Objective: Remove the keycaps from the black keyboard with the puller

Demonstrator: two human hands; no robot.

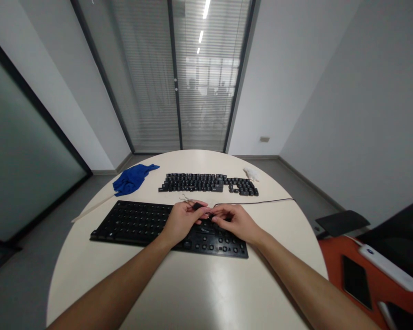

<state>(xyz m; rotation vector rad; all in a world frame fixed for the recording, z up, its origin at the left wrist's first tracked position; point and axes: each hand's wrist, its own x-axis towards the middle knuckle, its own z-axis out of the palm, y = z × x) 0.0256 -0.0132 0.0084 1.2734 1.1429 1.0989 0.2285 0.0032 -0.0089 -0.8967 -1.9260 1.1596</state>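
Note:
A black keyboard base (137, 223) with its keycaps removed lies across the round white table (206, 284). Both hands hover over its right-middle part. My left hand (183, 220) is closed in a pinch on a small black keycap (197, 206). My right hand (236, 222) has its fingers curled and pressed down on the keyboard base beside the left fingertips; what it holds, if anything, is hidden. Behind the base, the removed keycaps (206, 182) lie laid out in rows. A thin wire keycap puller (185, 198) rests just beyond my left hand.
A crumpled blue cloth (132, 178) lies at the table's back left, a small white cloth (252, 173) at the back right. The keyboard's black cable (261, 200) runs right. An orange surface (371, 275) with a phone and white device stands at the right.

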